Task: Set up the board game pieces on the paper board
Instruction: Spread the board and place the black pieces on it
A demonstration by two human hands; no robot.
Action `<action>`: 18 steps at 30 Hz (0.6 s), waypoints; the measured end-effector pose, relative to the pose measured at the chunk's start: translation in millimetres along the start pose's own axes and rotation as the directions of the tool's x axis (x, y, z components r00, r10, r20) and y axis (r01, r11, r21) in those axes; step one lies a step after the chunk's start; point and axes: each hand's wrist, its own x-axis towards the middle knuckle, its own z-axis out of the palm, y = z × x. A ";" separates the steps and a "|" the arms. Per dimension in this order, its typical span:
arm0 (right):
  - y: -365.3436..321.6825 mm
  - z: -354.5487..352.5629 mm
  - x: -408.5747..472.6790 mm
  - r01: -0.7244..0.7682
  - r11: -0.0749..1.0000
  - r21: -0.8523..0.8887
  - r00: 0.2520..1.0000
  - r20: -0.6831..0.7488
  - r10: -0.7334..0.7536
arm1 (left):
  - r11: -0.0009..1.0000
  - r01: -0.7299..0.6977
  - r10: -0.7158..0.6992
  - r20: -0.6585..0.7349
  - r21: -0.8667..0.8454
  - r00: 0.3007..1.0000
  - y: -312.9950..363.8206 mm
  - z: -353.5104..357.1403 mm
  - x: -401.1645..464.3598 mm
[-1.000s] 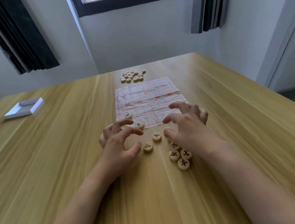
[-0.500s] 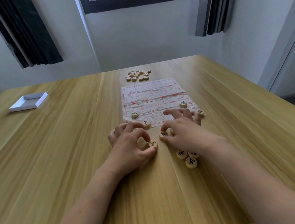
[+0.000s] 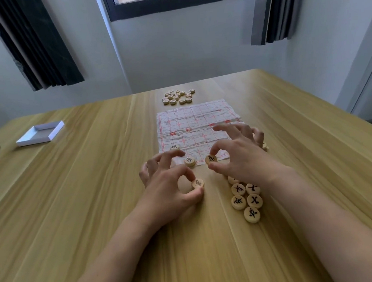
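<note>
Spare black-marked pieces (image 3: 247, 199) wait on the worktop (image 3: 75, 216) by the right wrist, left hand (image 3: 168, 186) pinches one disc (image 3: 198, 183), right hand (image 3: 239, 156) pinches another (image 3: 211, 159) at the paper board (image 3: 193, 127) near edge, likely both for placing, red pile (image 3: 178, 96) beyond.

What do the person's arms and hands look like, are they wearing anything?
Both arms are bare: no sleeves show anywhere up the forearms. The left hand and the right hand wear no gloves, and no rings, watch or bracelet can be seen on the fingers or wrists.
</note>
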 end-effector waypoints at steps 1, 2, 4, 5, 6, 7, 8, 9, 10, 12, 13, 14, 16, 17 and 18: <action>0.4 0.3 4.2 0.007 1.000 -0.002 1.000 -0.014 -0.007 | 1.000 0.004 -0.004 -0.044 0.019 0.999 -1.2 -1.8 4.3; 0.5 1.6 9.7 0.011 1.000 -0.002 1.000 -0.025 -0.011 | 0.999 0.015 -0.012 -0.090 0.033 0.996 -4.3 -4.4 10.6; -1.4 2.7 17.6 0.017 1.000 -0.012 0.999 -0.028 -0.017 | 0.998 0.055 -0.047 -0.169 0.044 0.984 -10.6 -11.0 21.7; -1.8 3.6 20.5 0.019 1.000 -0.017 0.999 -0.032 -0.020 | 0.996 0.072 -0.060 -0.191 0.054 0.980 -14.5 -13.1 27.2; -1.6 4.8 23.6 0.022 1.000 -0.018 0.999 -0.041 -0.022 | 0.995 0.084 -0.070 -0.207 0.062 0.976 -19.0 -13.3 33.1; -1.5 5.9 25.0 0.021 1.000 -0.016 0.999 -0.049 -0.022 | 0.993 0.098 -0.081 -0.212 0.067 0.974 -22.8 -12.8 37.6; -1.4 7.7 25.4 0.017 1.000 -0.008 0.998 -0.057 -0.017 | 0.991 0.111 -0.095 -0.209 0.069 0.973 -26.2 -10.9 40.9; -1.1 9.6 25.9 0.010 1.000 0.004 0.998 -0.062 -0.010 | 0.990 0.125 -0.108 -0.202 0.070 0.973 -29.7 -8.4 43.5; -0.8 11.4 26.1 0.003 1.000 0.017 0.998 -0.069 -0.002 | 0.988 0.135 -0.120 -0.191 0.070 0.974 -33.1 -5.3 45.0; -0.3 11.4 24.4 0.001 1.000 0.031 0.996 -0.093 0.002 | 0.987 0.148 -0.135 -0.167 0.068 0.977 -36.8 -1.7 44.6; 0.4 12.3 24.5 0.003 1.000 0.028 0.995 -0.101 0.000 | 0.985 0.159 -0.147 -0.155 0.064 0.977 -40.0 0.1 44.4; 0.8 11.2 23.8 0.004 1.000 0.021 0.993 -0.114 -0.002 | 0.984 0.167 -0.156 -0.146 0.062 0.977 -41.5 -0.1 44.5; 1.7 11.8 23.2 -0.002 1.000 0.019 0.991 -0.133 0.004 | 0.980 0.189 -0.179 -0.128 0.067 0.975 -44.6 0.3 45.4; 2.0 12.1 23.1 -0.003 1.000 0.021 0.991 -0.137 0.006 | 0.978 0.197 -0.187 -0.119 0.071 0.975 -45.4 0.8 46.0; 1.9 12.8 22.9 -0.003 1.000 0.022 0.991 -0.135 0.006 | 0.976 0.202 -0.194 -0.104 0.077 0.976 -45.6 1.0 46.2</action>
